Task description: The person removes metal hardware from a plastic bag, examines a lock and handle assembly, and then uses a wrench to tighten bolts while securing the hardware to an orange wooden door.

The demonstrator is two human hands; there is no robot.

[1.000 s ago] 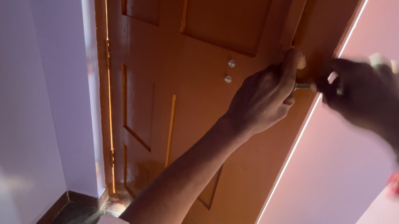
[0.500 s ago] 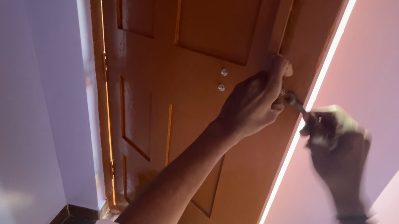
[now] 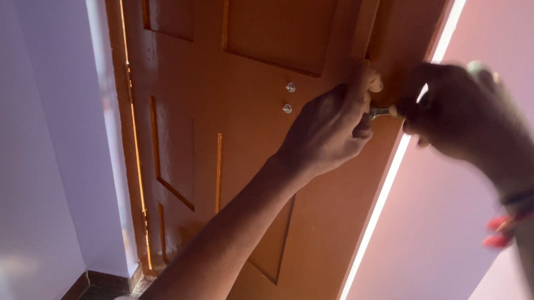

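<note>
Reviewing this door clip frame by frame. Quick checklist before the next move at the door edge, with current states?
1. Left hand on the brown door near its edge: ok.
2. Right hand at the small metal piece between both hands: ok.
3. What the metal piece is: cannot tell, mostly covered.
4. Right hand's grip sharp enough to judge: not ok, blurred.
5. The two round fasteners in place on the door: ok.

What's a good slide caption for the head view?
Both hands, left hand and right hand, meet at a small metal piece on a brown door's edge.
</note>
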